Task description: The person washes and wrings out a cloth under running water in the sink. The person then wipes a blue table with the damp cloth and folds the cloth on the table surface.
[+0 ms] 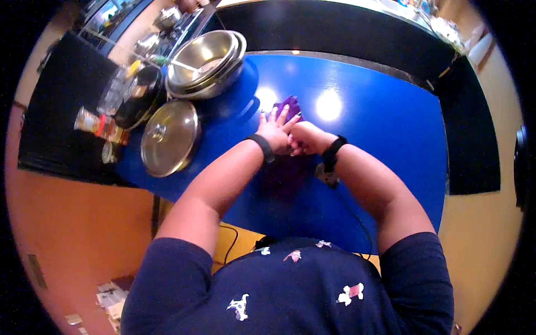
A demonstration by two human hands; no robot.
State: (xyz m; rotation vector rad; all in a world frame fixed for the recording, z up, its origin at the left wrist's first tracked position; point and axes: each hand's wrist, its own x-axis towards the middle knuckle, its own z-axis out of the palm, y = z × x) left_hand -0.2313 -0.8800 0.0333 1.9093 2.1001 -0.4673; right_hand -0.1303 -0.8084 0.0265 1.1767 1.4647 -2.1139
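Observation:
Both hands meet over the blue tabletop (389, 130). My left hand (274, 133), with a dark band on its wrist, has its fingers spread over a purple cloth (291, 104). The cloth is bunched and sticks out beyond the fingertips. My right hand (307, 136) lies against the left one, its fingers curled under beside the left thumb. A black fuzzy band circles the right wrist. Whether the right fingers pinch the cloth is hidden. Close to that wrist lies a small device (326, 175) with a black cable (356, 215), partly covered by the forearm.
Nested steel bowls (205, 63) stand at the back left. A round metal lid (171, 138) with a knob sits nearer me. Further left are a black pot (140, 98), a clear plastic bottle (112, 90) and a jar (88, 120). A black-fronted counter (335, 35) runs behind.

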